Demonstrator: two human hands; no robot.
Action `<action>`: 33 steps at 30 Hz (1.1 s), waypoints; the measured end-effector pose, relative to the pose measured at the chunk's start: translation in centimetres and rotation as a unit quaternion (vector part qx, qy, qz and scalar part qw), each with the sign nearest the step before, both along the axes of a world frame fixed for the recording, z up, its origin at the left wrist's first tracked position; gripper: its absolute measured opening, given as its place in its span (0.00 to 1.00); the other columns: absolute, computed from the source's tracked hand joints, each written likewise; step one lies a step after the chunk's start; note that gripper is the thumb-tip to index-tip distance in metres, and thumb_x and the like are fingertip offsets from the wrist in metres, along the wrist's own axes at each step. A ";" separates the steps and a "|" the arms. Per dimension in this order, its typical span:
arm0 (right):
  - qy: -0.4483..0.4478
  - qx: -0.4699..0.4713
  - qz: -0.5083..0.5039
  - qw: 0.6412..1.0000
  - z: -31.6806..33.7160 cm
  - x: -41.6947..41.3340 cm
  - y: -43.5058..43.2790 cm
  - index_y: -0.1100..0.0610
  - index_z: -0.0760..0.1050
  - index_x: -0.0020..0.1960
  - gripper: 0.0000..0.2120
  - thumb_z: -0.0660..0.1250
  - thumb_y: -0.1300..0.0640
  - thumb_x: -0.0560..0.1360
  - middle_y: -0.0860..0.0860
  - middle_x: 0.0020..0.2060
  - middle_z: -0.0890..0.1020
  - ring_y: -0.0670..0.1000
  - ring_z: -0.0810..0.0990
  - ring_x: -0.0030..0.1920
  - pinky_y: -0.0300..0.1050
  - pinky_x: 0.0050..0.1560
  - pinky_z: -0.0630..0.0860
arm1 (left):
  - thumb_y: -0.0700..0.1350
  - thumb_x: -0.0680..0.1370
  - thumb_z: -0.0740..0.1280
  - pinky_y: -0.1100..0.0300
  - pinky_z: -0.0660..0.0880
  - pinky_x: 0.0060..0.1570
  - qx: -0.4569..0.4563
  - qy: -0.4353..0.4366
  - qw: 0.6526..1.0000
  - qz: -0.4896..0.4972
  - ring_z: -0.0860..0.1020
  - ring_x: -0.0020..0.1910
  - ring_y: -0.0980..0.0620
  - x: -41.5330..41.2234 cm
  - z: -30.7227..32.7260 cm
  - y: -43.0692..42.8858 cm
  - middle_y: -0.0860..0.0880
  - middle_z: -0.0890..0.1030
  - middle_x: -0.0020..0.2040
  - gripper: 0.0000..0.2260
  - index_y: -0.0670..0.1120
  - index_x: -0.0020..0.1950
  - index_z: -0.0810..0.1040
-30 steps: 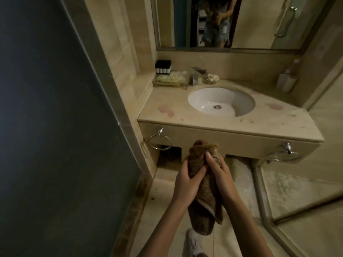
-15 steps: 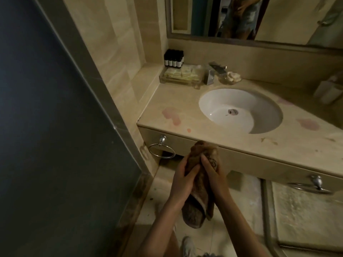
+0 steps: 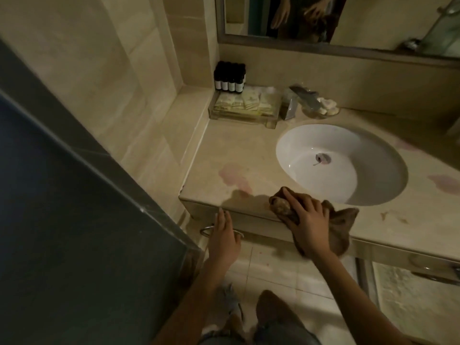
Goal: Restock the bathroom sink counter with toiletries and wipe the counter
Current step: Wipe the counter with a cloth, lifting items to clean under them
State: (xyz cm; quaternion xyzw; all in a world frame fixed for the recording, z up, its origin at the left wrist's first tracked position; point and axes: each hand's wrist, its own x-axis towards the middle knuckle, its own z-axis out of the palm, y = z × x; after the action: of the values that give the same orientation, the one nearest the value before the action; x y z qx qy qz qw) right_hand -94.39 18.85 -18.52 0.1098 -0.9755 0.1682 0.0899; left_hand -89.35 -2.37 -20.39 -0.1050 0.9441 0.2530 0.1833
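Note:
A brown cloth [image 3: 341, 225] lies bunched on the front edge of the beige counter [image 3: 224, 150], part of it hanging over the edge. My right hand [image 3: 307, 220] presses down on it with fingers spread, just in front of the white sink [image 3: 341, 163]. Pink stains [image 3: 234, 176] mark the counter to the left of the cloth. My left hand [image 3: 224, 237] hovers with straight fingers below the counter's front edge, in front of a towel ring [image 3: 206, 231], holding nothing. At the back left stand several small dark bottles [image 3: 229, 77] behind a clear tray [image 3: 242, 108] of sachets.
A faucet [image 3: 296, 100] and a small dish of soaps [image 3: 323, 108] sit behind the sink. More pink stains [image 3: 445, 183] lie on the counter at the right. A dark wall [image 3: 74, 220] closes in on the left. A mirror [image 3: 348, 18] hangs above. A second towel ring [image 3: 435, 275] is at lower right.
Both hands held the cloth in front of the counter before. Now my left hand has let go, and my right hand has brought the cloth onto the counter's front edge. The view has moved closer.

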 end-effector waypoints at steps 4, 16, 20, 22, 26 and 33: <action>-0.069 0.080 0.086 0.991 -2.8 -2.7 0.4 0.43 0.63 0.73 0.29 0.63 0.42 0.74 0.53 0.59 0.76 0.60 0.73 0.57 0.58 0.53 0.69 | 0.49 0.81 0.60 0.51 0.47 0.76 -0.016 -0.027 0.999 -0.005 0.37 0.77 0.45 -2.4 -1.6 -2.2 0.44 0.34 0.77 0.36 0.43 0.78 0.37; -0.072 0.121 0.249 0.958 -6.4 -9.8 -5.7 0.43 0.67 0.67 0.27 0.56 0.34 0.71 0.53 0.53 0.77 0.58 0.74 0.52 0.54 0.49 0.71 | 0.43 0.75 0.66 0.48 0.69 0.65 -0.041 0.046 0.995 0.074 0.64 0.73 0.40 -6.5 -5.8 -2.9 0.37 0.64 0.74 0.27 0.38 0.73 0.65; -0.085 0.093 0.303 0.945 -6.5 -15.3 -11.7 0.43 0.73 0.63 0.24 0.59 0.35 0.71 0.53 0.51 0.76 0.59 0.73 0.51 0.52 0.46 0.69 | 0.44 0.77 0.63 0.46 0.65 0.70 -0.008 0.013 0.999 0.051 0.57 0.76 0.43 -6.1 -4.5 -3.2 0.41 0.54 0.77 0.31 0.42 0.78 0.55; -0.116 0.088 0.307 0.940 -6.4 -18.5 -15.3 0.43 0.74 0.63 0.24 0.65 0.37 0.70 0.54 0.54 0.76 0.61 0.73 0.54 0.55 0.50 0.68 | 0.42 0.79 0.60 0.47 0.53 0.75 -0.040 0.002 0.998 0.053 0.44 0.78 0.45 -6.7 -3.9 -3.2 0.45 0.42 0.79 0.34 0.46 0.79 0.43; -0.154 0.094 0.312 0.933 -5.8 -22.6 -19.3 0.43 0.71 0.67 0.27 0.68 0.38 0.70 0.54 0.62 0.72 0.60 0.68 0.62 0.56 0.59 0.62 | 0.42 0.81 0.58 0.50 0.46 0.75 -0.073 -0.023 0.993 0.086 0.39 0.77 0.47 -7.5 -3.7 -2.9 0.46 0.35 0.78 0.33 0.48 0.78 0.40; -0.173 0.081 0.257 0.947 -4.7 -19.2 -14.7 0.38 0.60 0.73 0.34 0.55 0.29 0.69 0.54 0.67 0.68 0.60 0.65 0.66 0.62 0.63 0.62 | 0.43 0.81 0.59 0.49 0.46 0.75 -0.084 -0.020 0.992 0.090 0.41 0.78 0.48 -7.3 -4.0 -2.6 0.47 0.39 0.79 0.33 0.48 0.78 0.40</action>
State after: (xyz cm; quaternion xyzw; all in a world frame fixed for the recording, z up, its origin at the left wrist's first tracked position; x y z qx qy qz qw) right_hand -113.59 4.19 -23.22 0.3327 -0.9251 0.1229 -0.1357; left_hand -96.66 -5.00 -24.36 -0.2098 0.9448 0.1861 0.1693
